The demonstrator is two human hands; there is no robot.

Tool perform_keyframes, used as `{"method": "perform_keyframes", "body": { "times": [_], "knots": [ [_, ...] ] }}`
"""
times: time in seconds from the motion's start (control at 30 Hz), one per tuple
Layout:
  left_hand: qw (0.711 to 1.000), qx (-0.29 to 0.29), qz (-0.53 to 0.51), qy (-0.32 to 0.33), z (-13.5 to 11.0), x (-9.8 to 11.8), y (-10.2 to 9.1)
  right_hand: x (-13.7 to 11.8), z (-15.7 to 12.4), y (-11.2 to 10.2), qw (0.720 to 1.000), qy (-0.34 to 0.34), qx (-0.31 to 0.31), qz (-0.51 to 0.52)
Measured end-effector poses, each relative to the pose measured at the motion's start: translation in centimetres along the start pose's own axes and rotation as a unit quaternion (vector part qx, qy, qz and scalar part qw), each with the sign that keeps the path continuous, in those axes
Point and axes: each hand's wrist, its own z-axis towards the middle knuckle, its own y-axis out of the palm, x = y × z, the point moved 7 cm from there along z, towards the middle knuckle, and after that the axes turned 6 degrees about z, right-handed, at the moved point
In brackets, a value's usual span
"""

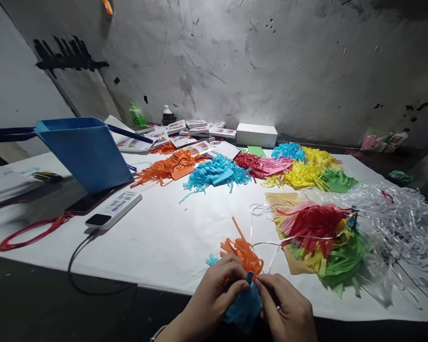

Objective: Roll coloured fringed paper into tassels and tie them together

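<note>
At the table's front edge my left hand (223,285) pinches the folded top of a blue paper tassel (244,306). My right hand (283,304) is closed at the tassel's other side, its thumb and fingertips pressed together near the fold. Whether the thin white string (271,256) passes between those fingertips I cannot tell. Just beyond my hands lies an orange paper tassel (244,254), with light blue strips (212,260) showing beside it. To the right, red, pink, yellow and green tassels (317,228) lie heaped on a tan sheet (296,261).
Behind lie orange fringe (171,166), blue fringe (217,172) and yellow fringe (303,175). Tangled white string (403,218) covers the right side. At left stand a blue container (85,154) and a white power bank (116,209) with a cable. Flat printed boxes (160,137) and a white box (257,135) line the wall.
</note>
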Motion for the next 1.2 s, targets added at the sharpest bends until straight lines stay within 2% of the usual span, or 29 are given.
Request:
{"method": "perform_keyframes", "body": {
  "times": [0.1, 0.3, 0.5, 0.73, 0.9, 1.0, 1.1, 1.2],
  "knots": [
    [1.000, 0.006, 0.004, -0.006, 0.1, -0.1, -0.1, -0.4, -0.4, -0.7, 0.999, 0.026, 0.017, 0.018],
    [1.000, -0.002, 0.018, -0.015, 0.2, 0.0, 0.2, -0.9, -0.7, -0.9, 0.999, 0.025, 0.026, 0.023],
    [0.999, -0.002, -0.028, -0.032, 0.2, -0.2, 0.3, -0.8, -0.7, -1.2, 0.998, 0.027, 0.051, 0.026],
    [0.999, -0.018, -0.025, -0.021, 0.4, -0.3, 0.6, -1.1, -0.8, -0.8, 0.999, -0.035, 0.009, 0.015],
    [0.999, -0.038, -0.012, -0.017, 0.4, -0.4, 0.6, -1.6, -0.4, -0.8, 0.989, -0.135, -0.046, -0.050],
    [0.999, -0.037, -0.009, -0.015, 0.4, -0.3, 0.6, -1.6, -0.7, -0.8, 0.979, -0.181, -0.026, -0.086],
    [0.999, -0.047, -0.017, -0.023, 0.4, -0.1, 0.7, -1.0, -1.1, -0.8, 0.983, -0.163, 0.022, -0.084],
    [0.997, -0.063, -0.016, -0.031, 0.4, 0.0, 1.0, -0.6, -1.4, -0.2, 0.989, -0.136, 0.008, -0.054]
  ]
}}
